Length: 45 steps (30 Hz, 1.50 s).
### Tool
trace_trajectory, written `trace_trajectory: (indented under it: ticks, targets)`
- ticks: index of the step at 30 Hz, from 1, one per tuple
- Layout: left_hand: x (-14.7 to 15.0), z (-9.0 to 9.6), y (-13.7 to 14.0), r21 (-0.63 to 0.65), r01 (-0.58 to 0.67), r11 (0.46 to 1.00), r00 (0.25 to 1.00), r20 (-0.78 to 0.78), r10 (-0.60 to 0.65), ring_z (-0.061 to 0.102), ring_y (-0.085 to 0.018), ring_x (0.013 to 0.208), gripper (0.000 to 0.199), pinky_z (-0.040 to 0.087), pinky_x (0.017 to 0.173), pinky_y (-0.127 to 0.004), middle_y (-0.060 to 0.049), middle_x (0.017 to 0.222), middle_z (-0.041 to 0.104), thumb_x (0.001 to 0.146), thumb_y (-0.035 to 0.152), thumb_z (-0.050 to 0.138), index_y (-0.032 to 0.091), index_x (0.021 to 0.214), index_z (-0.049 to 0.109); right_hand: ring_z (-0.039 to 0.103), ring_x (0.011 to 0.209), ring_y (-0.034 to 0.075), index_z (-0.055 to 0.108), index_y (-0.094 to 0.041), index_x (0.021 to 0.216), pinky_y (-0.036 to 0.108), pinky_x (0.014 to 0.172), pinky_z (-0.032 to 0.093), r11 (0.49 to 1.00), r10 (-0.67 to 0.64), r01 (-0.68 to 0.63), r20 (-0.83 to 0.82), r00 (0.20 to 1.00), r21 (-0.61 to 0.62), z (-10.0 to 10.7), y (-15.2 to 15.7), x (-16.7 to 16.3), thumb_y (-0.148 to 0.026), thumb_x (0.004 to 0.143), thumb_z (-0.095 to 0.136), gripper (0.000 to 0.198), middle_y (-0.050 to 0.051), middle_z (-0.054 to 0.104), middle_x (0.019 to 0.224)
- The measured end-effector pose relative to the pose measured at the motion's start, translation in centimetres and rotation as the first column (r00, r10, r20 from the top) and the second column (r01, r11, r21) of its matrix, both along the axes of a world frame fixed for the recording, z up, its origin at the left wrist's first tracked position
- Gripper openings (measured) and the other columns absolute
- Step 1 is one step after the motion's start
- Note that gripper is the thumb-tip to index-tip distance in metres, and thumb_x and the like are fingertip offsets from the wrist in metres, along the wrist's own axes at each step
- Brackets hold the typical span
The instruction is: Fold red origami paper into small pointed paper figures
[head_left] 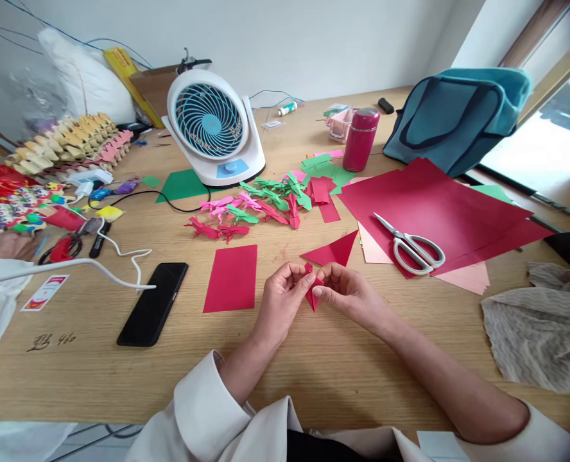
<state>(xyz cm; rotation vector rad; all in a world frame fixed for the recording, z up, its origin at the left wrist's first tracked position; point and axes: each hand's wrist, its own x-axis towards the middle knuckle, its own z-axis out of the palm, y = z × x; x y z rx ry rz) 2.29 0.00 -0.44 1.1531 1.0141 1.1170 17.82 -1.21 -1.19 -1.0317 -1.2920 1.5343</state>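
Between my two hands is a small red folded paper piece (312, 299), narrowing to a point at its lower end. My left hand (285, 295) pinches its left side with thumb and fingers. On the other side, the thumb and fingertips of my right hand (345, 292) close on its right edge. Just beyond the hands lies a folded red paper triangle (336, 249). A flat red paper rectangle (231, 279) rests to the left of my left hand. Farther back is a loose pile of folded paper shapes (270, 196) in green, pink and red.
White-handled scissors (417, 251) lie on large red sheets (439, 205) at the right. A black phone (153, 305) with a white cable is at left. Behind stand a fan (212, 122), a red flask (361, 141) and a teal bag (451, 122). A crumpled cloth (535, 330) lies far right.
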Motion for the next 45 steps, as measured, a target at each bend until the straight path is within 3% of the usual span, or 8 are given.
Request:
trace_trajectory:
  ticks: [7, 12, 18, 21, 27, 31, 38, 45]
  targets:
    - [0.2, -0.1, -0.3, -0.036, 0.051, 0.998, 0.997, 0.059, -0.048, 0.059, -0.011, 0.074, 0.020, 0.046, 0.070, -0.021, 0.000, 0.075, 0.065, 0.080, 0.031, 0.072, 0.015, 0.074, 0.061, 0.050, 0.067, 0.013, 0.056, -0.019, 0.081, 0.027, 0.063, 0.041, 0.999, 0.005, -0.006, 0.024, 1.000, 0.039, -1.1, 0.0, -0.5, -0.049, 0.082, 0.069, 0.033, 0.000, 0.056, 0.074]
    - [0.0, 0.1, -0.1, 0.003, -0.021, 1.000, 1.000, -0.015, 0.021, 0.060, -0.011, 0.075, 0.016, 0.047, 0.073, -0.022, 0.000, 0.077, 0.067, 0.079, 0.030, 0.072, 0.015, 0.078, 0.064, 0.041, 0.058, 0.011, 0.054, -0.019, 0.078, 0.025, 0.055, 0.034, 0.998, -0.038, 0.032, 0.111, 0.993, 0.053, -0.6, -0.4, -0.7, -0.048, 0.087, 0.063, 0.032, -0.002, 0.049, 0.066]
    - [-0.6, -0.2, 0.2, 0.074, -0.056, 0.996, 0.987, -0.147, 0.066, 0.056, -0.011, 0.070, 0.020, 0.044, 0.069, -0.022, 0.001, 0.073, 0.065, 0.080, 0.034, 0.070, 0.016, 0.077, 0.064, 0.042, 0.058, 0.011, 0.051, -0.020, 0.073, 0.026, 0.054, 0.033, 0.956, -0.201, 0.083, 0.419, 0.885, 0.282, 0.4, -0.8, -0.8, -0.030, 0.087, 0.061, 0.020, -0.002, 0.047, 0.064]
    - [-0.8, -0.3, 0.3, 0.071, -0.061, 0.996, 0.987, -0.145, 0.071, 0.054, -0.011, 0.070, 0.019, 0.043, 0.069, -0.022, 0.001, 0.073, 0.064, 0.081, 0.033, 0.070, 0.015, 0.078, 0.065, 0.043, 0.060, 0.012, 0.053, -0.019, 0.074, 0.027, 0.056, 0.034, 0.932, -0.246, 0.079, 0.456, 0.855, 0.354, 0.8, -0.8, -0.8, -0.024, 0.085, 0.061, 0.014, -0.002, 0.049, 0.067]
    - [-0.7, 0.0, 0.5, -0.113, -0.038, 0.993, 0.998, 0.051, 0.044, 0.043, -0.007, 0.061, 0.022, 0.036, 0.061, -0.020, 0.004, 0.063, 0.052, 0.079, 0.033, 0.071, 0.014, 0.073, 0.061, 0.044, 0.064, 0.012, 0.055, -0.019, 0.075, 0.025, 0.058, 0.036, 0.991, -0.107, 0.096, 0.126, 0.986, 0.092, 0.3, -0.5, -0.7, -0.041, 0.087, 0.063, 0.026, -0.001, 0.051, 0.069]
    - [-0.6, 0.4, 0.5, -0.164, -0.016, 0.986, 0.996, 0.088, 0.031, 0.042, -0.006, 0.059, 0.023, 0.035, 0.059, -0.020, 0.004, 0.065, 0.053, 0.080, 0.035, 0.069, 0.014, 0.074, 0.061, 0.045, 0.066, 0.012, 0.057, -0.018, 0.077, 0.025, 0.061, 0.038, 0.998, -0.067, 0.067, 0.004, 0.998, -0.008, -0.1, -0.3, -0.7, -0.047, 0.082, 0.068, 0.031, -0.001, 0.053, 0.071]
    - [-0.6, -0.3, 0.4, -0.043, 0.031, 0.999, 1.000, -0.006, -0.031, 0.058, -0.011, 0.074, 0.021, 0.045, 0.069, -0.023, -0.001, 0.079, 0.066, 0.076, 0.033, 0.075, 0.014, 0.083, 0.068, 0.043, 0.066, 0.011, 0.058, -0.018, 0.076, 0.025, 0.062, 0.036, 0.998, -0.065, 0.064, -0.028, 0.998, -0.024, -0.1, -0.2, -0.8, -0.048, 0.081, 0.070, 0.033, -0.002, 0.051, 0.071]
    - [-0.5, -0.4, 0.3, -0.091, -0.017, 0.996, 1.000, 0.009, 0.018, 0.059, -0.012, 0.072, 0.021, 0.047, 0.070, -0.024, -0.002, 0.075, 0.067, 0.072, 0.031, 0.078, 0.013, 0.073, 0.067, 0.039, 0.064, 0.011, 0.057, -0.018, 0.075, 0.025, 0.059, 0.033, 0.998, -0.056, 0.055, -0.031, 0.998, -0.031, -0.4, -0.3, -0.8, -0.049, 0.081, 0.070, 0.035, -0.003, 0.047, 0.068]
